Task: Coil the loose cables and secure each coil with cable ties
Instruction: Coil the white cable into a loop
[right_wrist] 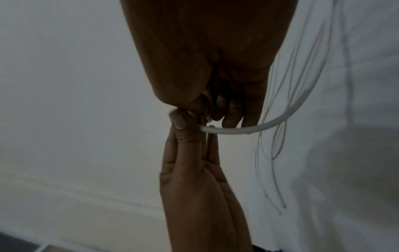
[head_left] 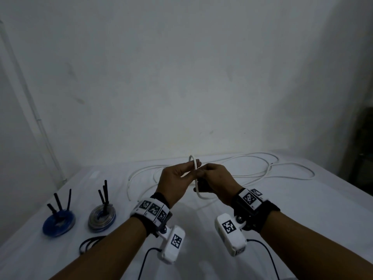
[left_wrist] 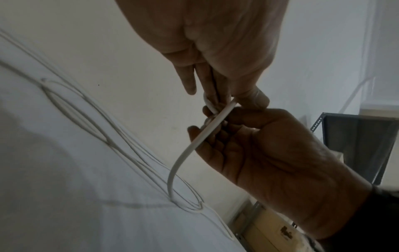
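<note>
A long white cable (head_left: 262, 165) sprawls in loose loops across the back of the white table (head_left: 292, 215). One end of it rises into a small upright loop (head_left: 194, 162) between my hands, which are raised above the table's middle. My left hand (head_left: 191, 168) pinches the loop between thumb and straight fingers. My right hand (head_left: 203, 175) touches it from the right, fingers curled round the same cable. In the left wrist view the cable (left_wrist: 194, 145) crosses my right hand's fingers (left_wrist: 212, 136) and curves down to the table. In the right wrist view the cable (right_wrist: 248, 130) arcs away to the right.
At the left stand a blue coil (head_left: 59, 222) and a grey coil (head_left: 102, 218), each with black ties sticking up. A loose black cable (head_left: 88, 243) lies by my left forearm. A wall rises behind the table. A metal shelf (left_wrist: 356, 145) stands off its right side.
</note>
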